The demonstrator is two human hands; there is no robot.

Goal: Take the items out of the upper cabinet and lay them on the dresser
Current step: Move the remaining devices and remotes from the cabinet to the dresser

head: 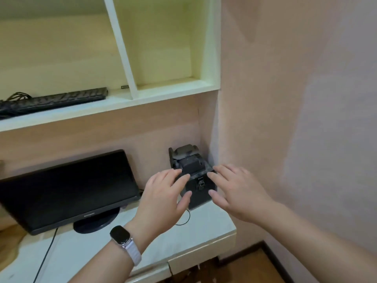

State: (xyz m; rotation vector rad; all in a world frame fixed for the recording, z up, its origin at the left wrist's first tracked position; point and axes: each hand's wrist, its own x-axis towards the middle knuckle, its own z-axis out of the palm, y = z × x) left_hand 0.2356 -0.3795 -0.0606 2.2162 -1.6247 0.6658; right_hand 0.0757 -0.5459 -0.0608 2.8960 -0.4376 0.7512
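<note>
Centrally, a black device [191, 163] stands on the white surface [204, 227], in the corner by the wall, centre right of the frame. The left hand [163, 197], a watch [120, 234] on its wrist, is open, its fingers spread over the device's left side. The right hand [238, 193] is likewise open, its fingers straight at the device's right edge. Contact cannot be told. A monitor [67, 188] stands at lower left. A keyboard [55, 100] lies on the cabinet shelf [163, 92], upper left.
</note>
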